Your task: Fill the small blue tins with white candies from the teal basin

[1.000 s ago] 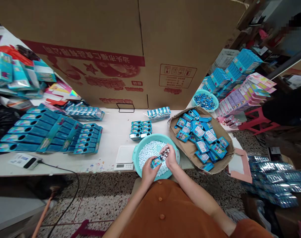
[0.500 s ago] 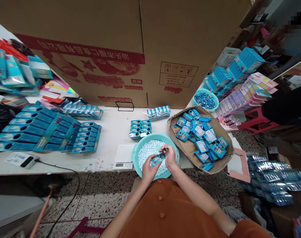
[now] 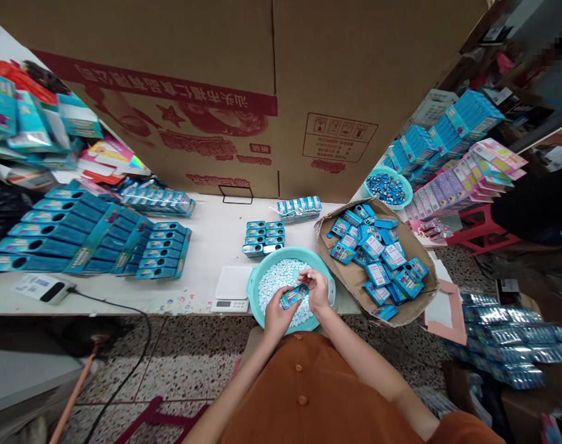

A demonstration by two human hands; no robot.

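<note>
My left hand (image 3: 277, 319) grips a small blue tin (image 3: 293, 296) low over a teal basin (image 3: 286, 251) heaped with white mints. My right hand (image 3: 317, 290) sits just beyond it, its fingers pinched together against the tin's far end. Anything inside those fingers is hidden. Both hands are above the mints, and my forearms reach in from an orange garment (image 3: 303, 394).
A digital kitchen scale (image 3: 229, 290) stands left of the basin on the white table (image 3: 206, 296). Stacked blue tins (image 3: 263, 238) stand behind it. A cardboard tray (image 3: 327, 229) of loose blue tins lies right, with rows of blue boxes (image 3: 90, 237) left. A huge carton (image 3: 271, 74) rises behind.
The white mints visible in my right hand a second ago no longer show. That hand has closed in on the tin's end, and the tin now lies flatter. The view has shifted slightly.
</note>
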